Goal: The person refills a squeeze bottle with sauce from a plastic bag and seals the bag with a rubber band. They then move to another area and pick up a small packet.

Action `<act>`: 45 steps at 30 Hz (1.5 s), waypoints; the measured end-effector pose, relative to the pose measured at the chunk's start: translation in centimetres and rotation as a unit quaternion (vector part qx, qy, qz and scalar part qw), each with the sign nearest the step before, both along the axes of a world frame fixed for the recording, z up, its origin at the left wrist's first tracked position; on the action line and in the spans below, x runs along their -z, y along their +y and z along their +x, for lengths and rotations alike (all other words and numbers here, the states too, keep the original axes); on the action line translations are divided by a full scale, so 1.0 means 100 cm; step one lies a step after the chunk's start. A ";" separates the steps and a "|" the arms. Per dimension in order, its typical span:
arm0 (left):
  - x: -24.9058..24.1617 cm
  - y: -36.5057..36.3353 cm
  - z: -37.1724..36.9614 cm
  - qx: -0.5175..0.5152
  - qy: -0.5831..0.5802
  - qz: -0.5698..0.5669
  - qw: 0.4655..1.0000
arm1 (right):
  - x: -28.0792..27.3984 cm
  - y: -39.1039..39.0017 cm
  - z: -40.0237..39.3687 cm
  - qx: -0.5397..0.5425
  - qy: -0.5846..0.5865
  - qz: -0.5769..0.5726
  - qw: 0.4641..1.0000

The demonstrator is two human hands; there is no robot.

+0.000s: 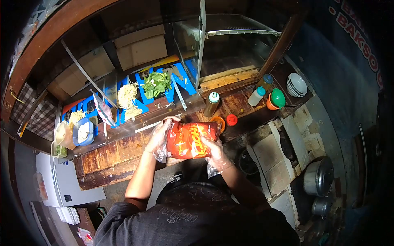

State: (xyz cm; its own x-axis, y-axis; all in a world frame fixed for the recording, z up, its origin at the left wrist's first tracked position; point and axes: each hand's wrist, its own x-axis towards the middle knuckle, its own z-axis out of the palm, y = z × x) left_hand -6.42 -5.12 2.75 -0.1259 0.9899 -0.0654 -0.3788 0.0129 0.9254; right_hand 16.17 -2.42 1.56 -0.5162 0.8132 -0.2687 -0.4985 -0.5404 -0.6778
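A red plastic packet (189,139) with yellow lettering is held up between both hands, in front of the wooden counter. My left hand (161,137), in a clear plastic glove, grips its left end. On the right end, my right hand (213,151), gloved the same way, has its thumb across the front of the packet; the other fingers are hidden behind it. Just beyond the packet's right side an orange container (220,123) partly shows, beside a red lid (232,119). A sauce bottle (212,104) with a pale cap stands behind the packet.
Noodles (128,96) and cut greens (157,84) lie on the blue-patterned shelf behind the counter (119,158). A blue tub (84,131) stands at left. To the right are a white bottle (256,96), a green bowl (278,98) and stacked white bowls (297,85). A metal pot (318,176) sits lower right.
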 end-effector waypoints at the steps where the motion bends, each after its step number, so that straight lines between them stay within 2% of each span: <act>1: 0.005 -0.002 -0.001 -0.002 -0.001 0.000 1.000 | 0.001 0.000 0.001 -0.006 -0.004 0.012 1.000; 4: 0.024 -0.008 -0.006 -0.024 0.002 0.031 0.999 | 0.005 -0.002 -0.001 -0.011 -0.009 0.039 0.999; 6: 0.031 -0.013 -0.011 -0.019 0.064 0.013 0.998 | 0.011 -0.004 -0.002 -0.011 -0.010 0.053 0.998; 7: 0.029 -0.017 -0.013 -0.035 0.163 0.025 0.986 | 0.019 -0.003 -0.004 0.000 -0.002 0.059 0.998; 12: 0.034 -0.028 -0.007 -0.066 0.141 0.051 0.986 | 0.052 -0.004 -0.004 0.020 -0.041 0.069 0.997; 16: 0.039 -0.037 -0.003 -0.106 0.139 0.007 0.985 | 0.053 -0.008 -0.003 0.029 -0.076 0.142 0.987; 18: 0.056 -0.035 -0.004 -0.135 0.132 0.055 0.980 | 0.056 -0.009 0.000 0.030 -0.080 0.165 0.983; 20: 0.067 -0.037 -0.005 -0.141 0.121 0.056 0.981 | 0.073 -0.005 0.006 0.012 -0.127 0.208 0.970; 21: 0.070 -0.038 -0.006 -0.147 0.110 0.058 0.981 | 0.074 -0.007 0.003 0.011 -0.127 0.207 0.970; 23: 0.075 -0.041 -0.006 -0.156 0.104 0.059 0.981 | 0.078 -0.011 -0.005 0.089 -0.038 0.163 0.982; 25: 0.076 -0.043 -0.004 -0.163 0.098 0.062 0.980 | 0.079 -0.014 -0.008 0.104 -0.050 0.172 0.978; 26: 0.077 -0.045 -0.003 -0.158 0.057 0.061 0.984 | 0.079 -0.017 -0.008 0.121 -0.062 0.181 0.974; 28: 0.073 -0.048 -0.002 -0.155 0.016 0.061 0.986 | 0.074 -0.023 -0.010 0.130 -0.071 0.143 0.979; 39: 0.068 -0.052 0.000 -0.187 0.082 0.106 0.973 | 0.078 -0.025 -0.015 0.158 -0.081 0.128 0.976; 42: 0.106 -0.051 -0.014 -0.206 0.091 0.096 0.970 | 0.082 -0.024 -0.023 0.176 -0.089 0.104 0.975; 43: 0.090 -0.055 -0.010 -0.208 0.091 0.094 0.969 | 0.089 -0.024 -0.022 0.173 -0.090 0.103 0.975; 45: 0.062 -0.063 -0.004 -0.216 0.192 0.099 0.952 | 0.103 -0.020 -0.021 0.158 -0.126 0.103 0.974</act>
